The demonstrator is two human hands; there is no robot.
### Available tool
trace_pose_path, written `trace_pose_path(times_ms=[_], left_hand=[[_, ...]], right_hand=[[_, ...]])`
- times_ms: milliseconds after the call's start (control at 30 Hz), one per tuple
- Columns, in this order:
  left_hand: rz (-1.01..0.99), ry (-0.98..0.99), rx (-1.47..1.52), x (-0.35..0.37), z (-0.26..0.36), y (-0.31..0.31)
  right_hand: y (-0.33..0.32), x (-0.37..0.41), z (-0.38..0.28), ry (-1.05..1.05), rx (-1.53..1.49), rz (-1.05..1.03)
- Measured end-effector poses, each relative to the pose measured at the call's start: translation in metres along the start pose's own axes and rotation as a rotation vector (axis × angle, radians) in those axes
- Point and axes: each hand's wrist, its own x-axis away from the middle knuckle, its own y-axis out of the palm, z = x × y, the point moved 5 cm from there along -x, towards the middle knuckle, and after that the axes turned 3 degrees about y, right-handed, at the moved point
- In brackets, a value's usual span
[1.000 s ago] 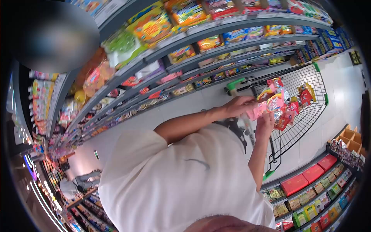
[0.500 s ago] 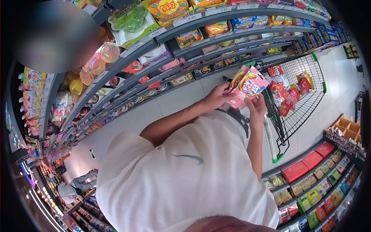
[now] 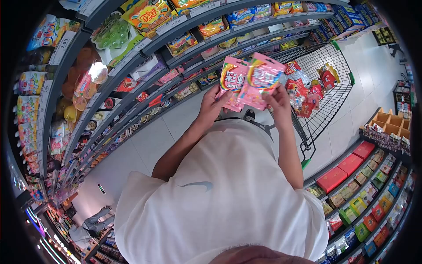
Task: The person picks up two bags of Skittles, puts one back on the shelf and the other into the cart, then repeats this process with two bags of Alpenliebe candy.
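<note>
In the head view my left hand (image 3: pixel 212 105) is closed on the lower left edge of a pink Skittles bag (image 3: pixel 233 79), its thumb lying across the front. My right hand (image 3: pixel 278 103) pinches the lower right side of a second pink candy bag (image 3: pixel 263 75) with a rainbow print. Both bags stand upright side by side in front of my chest, and the right one overlaps the left one a little. Beyond my right hand is a wire shopping cart (image 3: pixel 336 103) with several red snack packs (image 3: pixel 303 94) in it.
Shelves of bagged sweets (image 3: pixel 149 13) curve along the left and top. At the lower right a shelf holds red boxes (image 3: pixel 338 174) and several small packs. A wooden divided bin (image 3: pixel 389 121) stands at the right. Another person (image 3: pixel 90 226) is at the lower left.
The two bags, stacked together before, are now apart, one in each hand. My hands have spread and moved left in view. The cart and shelves also sit further left in view.
</note>
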Motion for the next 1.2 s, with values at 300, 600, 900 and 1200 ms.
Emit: trace_pose_path(times_ms=[300, 600, 900, 1200], left_hand=[[0.108, -0.075, 0.088, -0.001, -0.022, 0.019], [0.161, -0.093, 0.001, -0.018, -0.027, 0.035], [0.204, -0.145, 0.134, -0.012, -0.029, 0.033], [0.189, -0.083, 0.283, -0.013, -0.036, 0.036]], right_hand=[[-0.051, 0.01, 0.009, 0.09, -0.177, 0.015], [-0.045, 0.018, 0.009, 0.086, -0.195, -0.025], [-0.069, 0.023, 0.022, 0.058, -0.323, 0.186], [-0.081, 0.03, 0.031, 0.065, -0.337, 0.254]])
